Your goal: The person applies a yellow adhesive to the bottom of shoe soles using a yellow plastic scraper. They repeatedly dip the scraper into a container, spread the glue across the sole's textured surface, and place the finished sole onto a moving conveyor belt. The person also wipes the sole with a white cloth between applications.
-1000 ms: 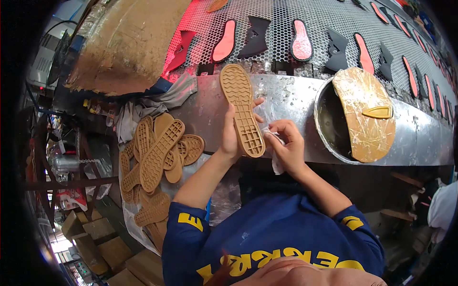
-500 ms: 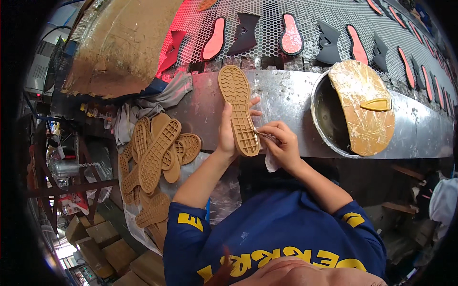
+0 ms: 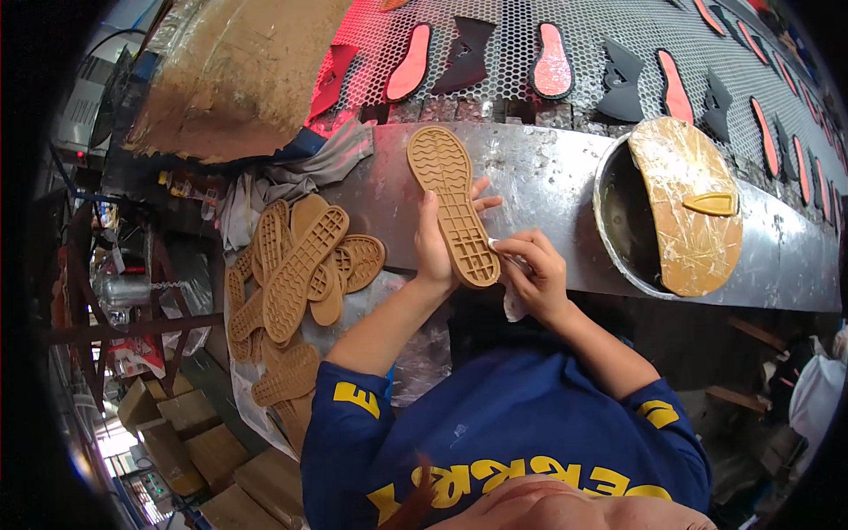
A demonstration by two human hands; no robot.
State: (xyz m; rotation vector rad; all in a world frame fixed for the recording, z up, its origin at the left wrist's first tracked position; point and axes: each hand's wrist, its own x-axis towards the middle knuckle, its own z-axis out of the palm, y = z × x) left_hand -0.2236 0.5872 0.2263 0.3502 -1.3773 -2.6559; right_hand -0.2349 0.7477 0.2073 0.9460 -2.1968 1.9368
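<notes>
I see a metal desk (image 3: 548, 177) along a perforated conveyor (image 3: 565, 44) carrying insoles. A round pot (image 3: 618, 221) sits right. A pile of tan soles (image 3: 296, 274) lies left. My left hand (image 3: 437, 247) grips a tan rubber outsole (image 3: 452, 203) upright over the desk edge. My right hand (image 3: 534, 274) pinches a white cloth (image 3: 514, 305) against its heel.

1 tan sole (image 3: 455, 208) held upright by 2 hands, left (image 3: 433, 252) & right (image 3: 534, 274). Left of it: pile of tan soles (image 3: 296, 274) on the desk (image 3: 548, 172), approx 10, exact no. unclear. Right of it: 1 round metal pot (image 3: 618, 221). Above it, mesh belt (image 3: 530, 35): approx 7 pink insoles, 5 dark cut pieces.
</notes>
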